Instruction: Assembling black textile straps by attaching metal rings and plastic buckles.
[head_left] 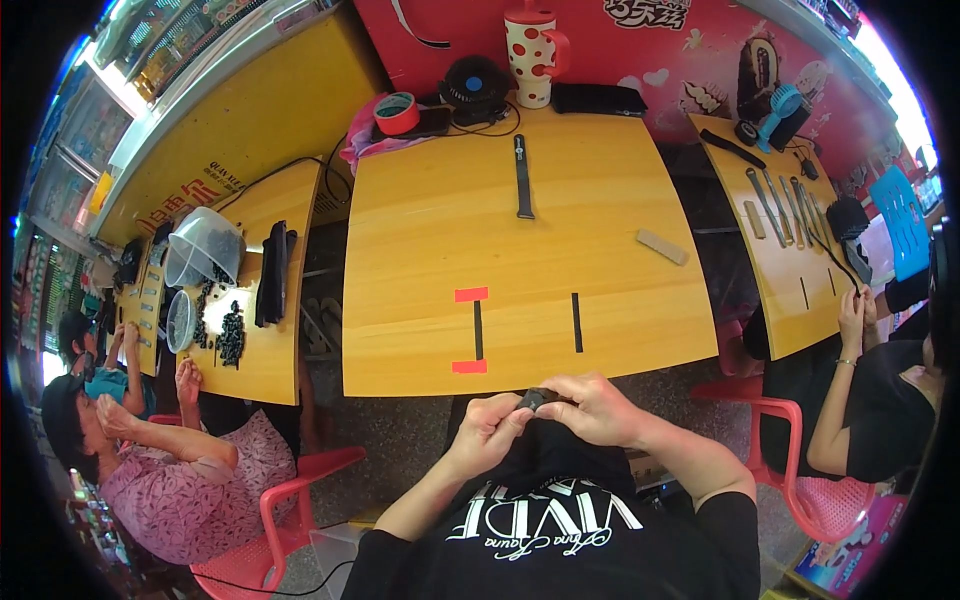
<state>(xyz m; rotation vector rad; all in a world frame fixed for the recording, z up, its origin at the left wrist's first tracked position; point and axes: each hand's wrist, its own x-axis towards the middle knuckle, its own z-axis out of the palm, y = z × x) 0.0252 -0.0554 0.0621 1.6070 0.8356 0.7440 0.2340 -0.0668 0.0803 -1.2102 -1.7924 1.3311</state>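
Just beyond the near edge of the wooden table, my left hand and my right hand meet in front of my body. Fingers of both are closed on a small black piece, mostly covered by them, so its exact kind is unclear. Ahead of my hands, a black strip lies on the tabletop between two bits of red tape. To its right is a second black strip. Farther off rests a long dark strap, and a beige bar sits at the right.
Along the back edge stand a roll of red tape, a black fan, a dotted tumbler and a black pouch. People sit at side tables left and right. The left table bears a clear tub and loose black pieces.
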